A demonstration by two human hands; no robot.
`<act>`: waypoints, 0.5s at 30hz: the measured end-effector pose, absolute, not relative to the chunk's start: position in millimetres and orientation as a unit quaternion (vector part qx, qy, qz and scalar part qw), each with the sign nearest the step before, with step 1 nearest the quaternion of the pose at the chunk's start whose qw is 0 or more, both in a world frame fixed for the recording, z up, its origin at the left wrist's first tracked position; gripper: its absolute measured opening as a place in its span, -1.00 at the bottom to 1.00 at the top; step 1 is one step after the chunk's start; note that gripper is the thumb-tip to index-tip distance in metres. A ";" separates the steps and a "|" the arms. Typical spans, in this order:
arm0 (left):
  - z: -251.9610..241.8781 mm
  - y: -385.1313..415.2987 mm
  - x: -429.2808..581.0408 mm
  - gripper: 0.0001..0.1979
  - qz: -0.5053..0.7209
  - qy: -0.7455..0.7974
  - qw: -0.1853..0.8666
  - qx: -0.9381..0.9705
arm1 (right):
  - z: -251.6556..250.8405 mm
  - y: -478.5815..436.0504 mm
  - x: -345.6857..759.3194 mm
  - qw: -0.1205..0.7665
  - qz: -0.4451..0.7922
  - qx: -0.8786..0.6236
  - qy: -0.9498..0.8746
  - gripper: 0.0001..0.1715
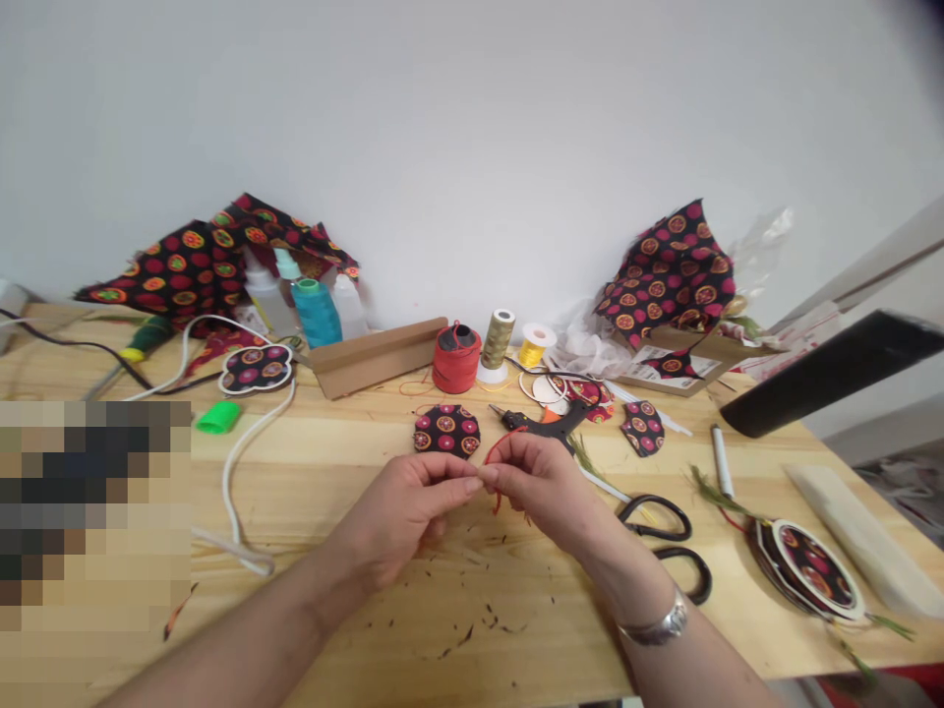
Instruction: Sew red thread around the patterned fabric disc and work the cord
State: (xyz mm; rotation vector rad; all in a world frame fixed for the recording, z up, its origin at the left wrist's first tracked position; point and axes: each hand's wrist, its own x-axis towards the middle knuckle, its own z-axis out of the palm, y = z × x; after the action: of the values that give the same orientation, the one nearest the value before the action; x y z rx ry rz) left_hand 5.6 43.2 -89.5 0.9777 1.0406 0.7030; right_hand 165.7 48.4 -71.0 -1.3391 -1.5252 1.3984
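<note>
My left hand point(424, 497) and my right hand point(535, 482) meet at their fingertips above the wooden table. A thin red cord point(497, 503) loops over my right fingers and hangs beneath them. My right fingers pinch it. The left thumb and index finger are pressed together, touching the right fingertips; whatever they grip is too small to make out. Just beyond my left hand lies a round patterned fabric piece point(446, 431). A black glue gun point(542, 423) is behind my right hand.
Red thread point(456, 362), olive thread point(500, 339) and yellow thread point(535, 346) stand at the back. Black-handled scissors point(682, 570) lie beside my right wrist. A round patterned ornament point(815, 570) is at the right. A white cord point(232, 472) curves across the left side.
</note>
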 end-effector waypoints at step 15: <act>-89.3 44.7 5.9 -0.90 0.339 0.478 0.701 0.406 | -70.0 47.1 163.4 0.355 0.570 -0.501 -0.546 -0.80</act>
State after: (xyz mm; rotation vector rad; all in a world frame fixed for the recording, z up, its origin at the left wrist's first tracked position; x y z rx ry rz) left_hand 5.9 44.7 -89.3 0.9042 1.0637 0.7552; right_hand 163.4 47.1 -70.0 -1.2960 -1.4103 1.4732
